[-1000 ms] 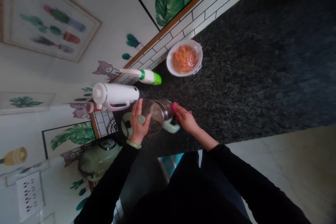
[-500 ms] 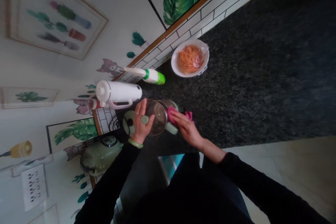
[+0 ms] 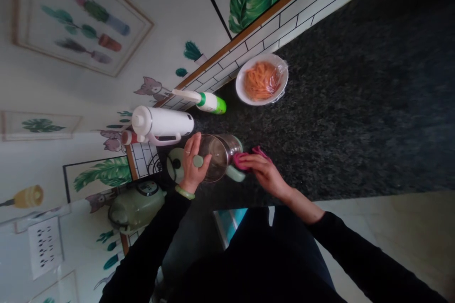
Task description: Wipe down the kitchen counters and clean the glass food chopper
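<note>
A glass kettle (image 3: 232, 144) with a pale green handle (image 3: 235, 173) stands on the dark counter. My left hand (image 3: 194, 163) is at its top, thumb and fingers around the green knob (image 3: 198, 161) of the glass lid (image 3: 215, 163). In my right hand (image 3: 265, 170) is a pink cloth (image 3: 241, 161), pressed under the fingertips close to the kettle's side and handle. Part of the cloth sticks out beyond the fingers. Beside my left hand sits a pale green appliance (image 3: 175, 164) with a black spot on top, partly hidden by that hand.
A white thermos jug (image 3: 163, 122) and a green-and-white bottle (image 3: 212, 103) stand near the tiled wall. Farther along is a white bowl (image 3: 243, 80) of orange strips under plastic wrap. A green rice cooker (image 3: 137, 206) sits at the left. The counter's front edge (image 3: 355, 197) runs close to my body.
My right hand has slid with the pink cloth a little to the right and down, away from the kettle's wall toward its handle. My left hand stays at the lid. The view has shifted slightly.
</note>
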Demonstrator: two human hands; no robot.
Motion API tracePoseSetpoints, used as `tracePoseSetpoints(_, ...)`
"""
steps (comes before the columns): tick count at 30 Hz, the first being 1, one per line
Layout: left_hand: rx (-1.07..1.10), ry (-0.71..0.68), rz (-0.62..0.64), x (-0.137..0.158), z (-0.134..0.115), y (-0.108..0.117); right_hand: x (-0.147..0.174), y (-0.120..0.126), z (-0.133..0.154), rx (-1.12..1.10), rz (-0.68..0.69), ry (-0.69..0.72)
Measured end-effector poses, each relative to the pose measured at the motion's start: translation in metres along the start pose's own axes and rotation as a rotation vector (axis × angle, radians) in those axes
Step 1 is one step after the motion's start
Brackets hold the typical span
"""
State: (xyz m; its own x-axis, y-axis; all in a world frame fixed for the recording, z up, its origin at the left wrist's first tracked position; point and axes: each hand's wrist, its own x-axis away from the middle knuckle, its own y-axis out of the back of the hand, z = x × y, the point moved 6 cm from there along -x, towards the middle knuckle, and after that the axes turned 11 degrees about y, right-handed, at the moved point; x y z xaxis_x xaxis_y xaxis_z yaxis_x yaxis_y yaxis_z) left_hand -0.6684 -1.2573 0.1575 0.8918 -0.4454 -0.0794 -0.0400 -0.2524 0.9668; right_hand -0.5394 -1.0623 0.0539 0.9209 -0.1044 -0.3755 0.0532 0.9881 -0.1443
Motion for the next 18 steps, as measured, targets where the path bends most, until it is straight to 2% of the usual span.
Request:
tracePoseSetpoints(4,-0.010,0.005,0.005,0.000,-0.001,0.000,-0.010,-0.013,0.009,-0.016,-0.083,-0.041)
tracePoseSetpoints(7,-0.017,0.004,0.018,0.000,-0.001,0.000,-0.038,-0.026,0.004,0.008,-0.131,-0.021)
tracePoseSetpoints(10,-0.012,-0.010,0.018,0.000,-0.001,0.000,-0.079,-0.031,-0.009,0.036,-0.078,0.041)
tracePoseSetpoints(12,-0.018,-0.008,0.011,0.001,-0.001,0.000,-0.094,-0.032,-0.013,0.035,-0.019,0.085)
tracePoseSetpoints(14,-0.032,0.000,0.004,0.001,0.000,0.000,-0.085,-0.030,-0.011,0.041,-0.014,0.095)
tracePoseSetpoints(18,-0.037,-0.010,0.001,0.001,-0.002,0.000,-0.024,-0.028,0.005,0.059,-0.066,0.020)
